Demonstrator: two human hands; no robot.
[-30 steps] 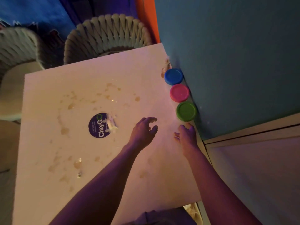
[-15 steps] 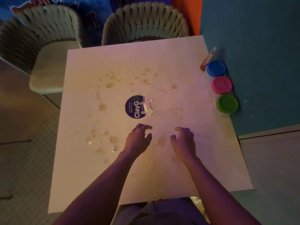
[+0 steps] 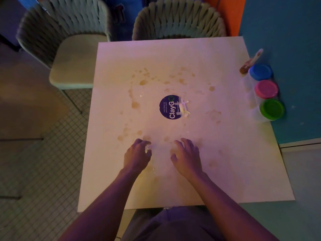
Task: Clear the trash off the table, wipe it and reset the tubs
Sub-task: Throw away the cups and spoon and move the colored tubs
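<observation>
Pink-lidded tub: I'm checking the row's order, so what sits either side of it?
In the head view the pink-lidded tub stands between the blue-lidded tub and green-lidded tub.

Matt worktop, glossy plastic lids

We see a smooth, matt white worktop (image 3: pixel 225 153) blotched with dull tan stains around its round printed sticker (image 3: pixel 169 107), whose right edge is peeled to torn paper. Right of the sticker, the tubs (image 3: pixel 265 89) look translucent plastic with smooth coloured lids. Beyond the worktop, chairs (image 3: pixel 178 20) have woven backs.
</observation>
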